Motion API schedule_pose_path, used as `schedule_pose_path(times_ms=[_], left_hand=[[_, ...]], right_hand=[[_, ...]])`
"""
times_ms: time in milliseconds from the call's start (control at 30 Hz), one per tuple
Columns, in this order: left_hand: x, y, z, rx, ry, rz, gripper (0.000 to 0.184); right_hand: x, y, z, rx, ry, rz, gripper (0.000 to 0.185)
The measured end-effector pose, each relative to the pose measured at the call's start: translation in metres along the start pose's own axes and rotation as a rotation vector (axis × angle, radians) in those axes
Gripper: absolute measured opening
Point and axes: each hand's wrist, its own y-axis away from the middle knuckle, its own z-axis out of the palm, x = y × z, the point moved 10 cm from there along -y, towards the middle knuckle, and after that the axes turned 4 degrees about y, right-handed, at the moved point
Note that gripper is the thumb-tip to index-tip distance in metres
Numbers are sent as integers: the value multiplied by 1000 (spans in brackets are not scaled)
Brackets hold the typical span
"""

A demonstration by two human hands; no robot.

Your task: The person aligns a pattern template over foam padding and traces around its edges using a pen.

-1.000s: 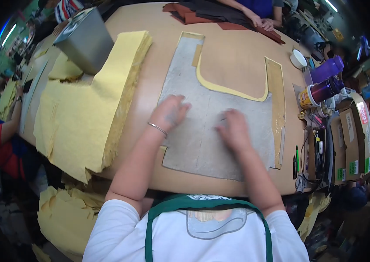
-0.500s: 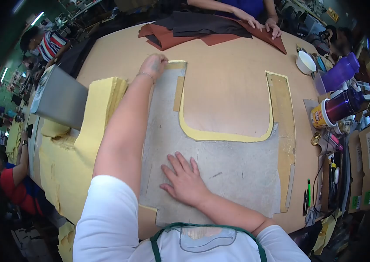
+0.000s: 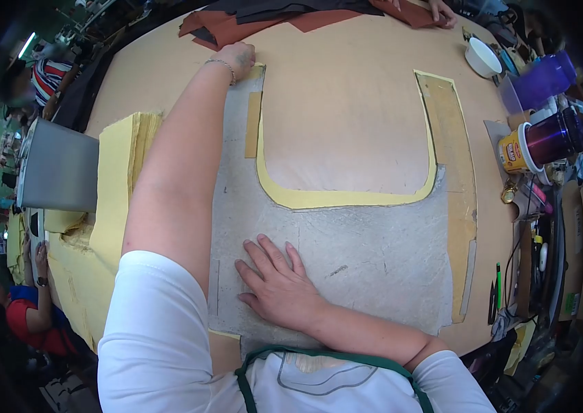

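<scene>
A grey U-shaped template (image 3: 360, 255) lies flat before me, with tan tape strips on both arms and a yellow sheet (image 3: 346, 199) showing along its inner edge. My right hand (image 3: 277, 286) rests palm down on the lower part of the template, fingers spread. My left hand (image 3: 236, 60) is at the top of the template's left arm, its fingers curled at the upper left corner; what it holds, if anything, is hidden.
A stack of yellow sheets (image 3: 116, 165) and a grey metal block (image 3: 57, 165) lie left. Brown and black pieces (image 3: 284, 14) lie at the far edge near a person's hand (image 3: 441, 12). A white bowl (image 3: 482, 58), bottles and pens stand right.
My left hand has gone from the template's middle to its upper left corner. My right hand has flattened onto the template's lower part. The view has shifted.
</scene>
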Motion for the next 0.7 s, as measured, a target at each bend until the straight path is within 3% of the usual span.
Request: schedule_pose_path(times_ms=[700], left_hand=[[19, 19, -13, -19, -176, -121, 19]], right_hand=[[0, -1, -2, 15, 4, 3, 47]])
